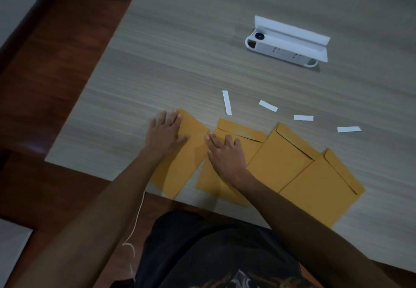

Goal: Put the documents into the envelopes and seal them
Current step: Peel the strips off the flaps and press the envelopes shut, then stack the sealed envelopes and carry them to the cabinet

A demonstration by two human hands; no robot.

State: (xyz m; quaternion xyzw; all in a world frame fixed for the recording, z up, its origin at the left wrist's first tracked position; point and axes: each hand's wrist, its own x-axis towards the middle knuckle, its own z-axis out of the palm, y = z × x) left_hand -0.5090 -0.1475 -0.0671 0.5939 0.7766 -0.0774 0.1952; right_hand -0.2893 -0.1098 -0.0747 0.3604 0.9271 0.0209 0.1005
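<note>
Several brown envelopes lie side by side along the near edge of the grey table point(202, 51). My left hand point(165, 134) lies flat with straight fingers on the top of the leftmost envelope point(180, 170), whose flap looks folded down. My right hand point(225, 154) presses flat on the second envelope point(238, 130), just below its flap. The third envelope point(281, 157) and the fourth envelope point(322, 188) lie to the right, flaps showing. Several white paper strips lie beyond the envelopes, among them one strip point(227, 102) and another strip point(267, 105).
A white power strip in an open white box point(290, 42) stands at the back right of the table. The table's left edge runs diagonally beside a dark wooden floor point(45, 85). A thin white cord point(135, 220) hangs by my left arm.
</note>
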